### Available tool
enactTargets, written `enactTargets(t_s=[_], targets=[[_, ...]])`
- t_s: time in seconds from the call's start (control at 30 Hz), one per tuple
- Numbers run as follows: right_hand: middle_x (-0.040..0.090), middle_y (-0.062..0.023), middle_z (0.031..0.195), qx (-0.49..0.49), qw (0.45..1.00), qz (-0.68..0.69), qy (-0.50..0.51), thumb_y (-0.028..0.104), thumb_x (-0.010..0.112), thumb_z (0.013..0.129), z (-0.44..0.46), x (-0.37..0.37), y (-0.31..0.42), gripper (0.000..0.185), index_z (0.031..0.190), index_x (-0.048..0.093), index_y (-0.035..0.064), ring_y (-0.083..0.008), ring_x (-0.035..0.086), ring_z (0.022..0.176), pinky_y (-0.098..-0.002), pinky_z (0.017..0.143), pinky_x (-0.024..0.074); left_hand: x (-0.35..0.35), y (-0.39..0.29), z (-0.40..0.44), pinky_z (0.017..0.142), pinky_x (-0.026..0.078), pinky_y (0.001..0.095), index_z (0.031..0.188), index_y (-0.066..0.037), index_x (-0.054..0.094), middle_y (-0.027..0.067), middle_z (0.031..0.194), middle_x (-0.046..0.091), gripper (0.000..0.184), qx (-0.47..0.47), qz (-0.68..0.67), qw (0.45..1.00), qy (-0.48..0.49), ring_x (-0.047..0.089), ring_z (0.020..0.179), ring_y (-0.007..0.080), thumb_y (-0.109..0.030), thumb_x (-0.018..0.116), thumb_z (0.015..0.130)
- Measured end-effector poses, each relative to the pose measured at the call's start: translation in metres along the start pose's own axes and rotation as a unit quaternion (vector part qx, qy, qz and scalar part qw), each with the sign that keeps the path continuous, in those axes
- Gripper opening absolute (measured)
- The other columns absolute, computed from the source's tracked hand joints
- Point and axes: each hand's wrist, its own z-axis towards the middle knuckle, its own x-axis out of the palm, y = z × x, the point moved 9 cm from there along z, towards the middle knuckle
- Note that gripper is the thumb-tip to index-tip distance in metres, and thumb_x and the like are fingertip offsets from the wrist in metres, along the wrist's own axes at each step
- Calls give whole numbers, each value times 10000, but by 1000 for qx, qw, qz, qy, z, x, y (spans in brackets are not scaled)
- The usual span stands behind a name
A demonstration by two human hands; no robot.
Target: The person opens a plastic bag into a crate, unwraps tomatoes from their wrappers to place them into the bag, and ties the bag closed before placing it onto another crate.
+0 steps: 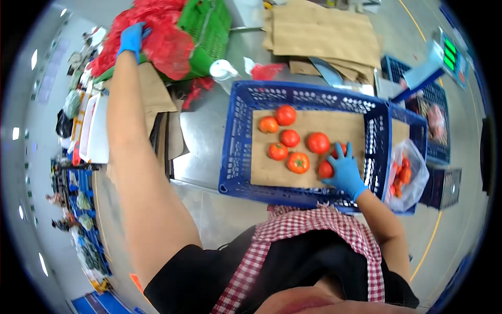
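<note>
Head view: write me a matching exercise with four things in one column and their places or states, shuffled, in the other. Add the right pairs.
Column one
1. Left hand
2. Right hand
3. Clear bag
4. Brown sheets

Column two
A. Stacked beyond the large blue crate
B. At the tomatoes
C. At the crumpled red material
D. Holding red produce

Right pairs: 1-C, 2-B, 3-D, 4-A
</note>
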Motion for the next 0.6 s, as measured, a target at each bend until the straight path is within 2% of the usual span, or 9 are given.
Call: enactTargets(t_s=[0.03,0.1,0.17,0.2,0.23,0.3,0.4,0.53,0.6], targets=[[295,-184,1378,0,1000,-9,2,449,771,525,3,4,-2,669,1109,582,182,-551,174,1262,-656,865,353,11,-7,-6,702,525,273,908,28,622,104,856,621,175,-34,-145,989,-25,617,753,174,-117,575,822],[279,-178,1394,11,999,-28,30,474,775,506,10,10,-4,724,1146,572,202,-547,159,1269,-660,868,348,43,-15,-17,750,503,282,965,9,633,91,883,631,236,-37,-192,980,23,617,811,180,-164,596,809],[278,-165,1398,18,997,-53,58,485,773,497,16,7,-5,745,1161,571,213,-543,151,1273,-660,861,350,65,-17,-21,792,474,331,1035,1,624,109,947,642,354,-18,82,996,26,609,893,224,-267,599,804],[278,-158,1399,24,995,-62,74,491,771,493,17,8,-5,756,1168,570,219,-542,148,1275,-660,857,351,74,13,13,809,450,385,1074,-6,607,137,1033,636,459,56,233,967,88,596,932,283,-375,573,804],[286,-151,1393,31,994,-72,77,488,771,488,18,9,-5,753,1166,575,226,-537,157,1272,-653,846,360,90,21,14,834,441,391,1107,-6,586,182,1083,614,513,73,380,912,138,582,962,316,-431,521,827],[303,-136,1379,41,991,-92,85,483,771,479,24,9,-7,750,1163,585,239,-528,176,1265,-640,824,379,100,38,10,909,405,397,1136,-13,573,223,1142,577,559,29,233,960,153,547,1054,357,-478,467,844],[343,-124,1335,38,991,-87,99,463,764,465,31,11,-3,697,1103,625,220,-516,216,1244,-610,805,398,93,-40,-65,950,370,350,1204,-13,534,160,1253,520,558,25,237,971,27,505,1114,297,-464,455,885],[379,-117,1277,26,993,-95,60,458,741,466,29,17,-4,638,1019,654,152,-488,246,1221,-585,799,405,99,7,-33,1045,282,361,1257,24,468,240,1299,447,773,-17,359,925,119,386,1257,319,-627,317,868],[383,-114,1264,38,993,-95,64,459,741,466,27,20,-7,637,1015,653,149,-474,241,1220,-574,792,409,95,10,-41,1044,282,357,1263,27,460,267,1282,447,785,13,286,951,114,393,1252,325,-634,310,867]])
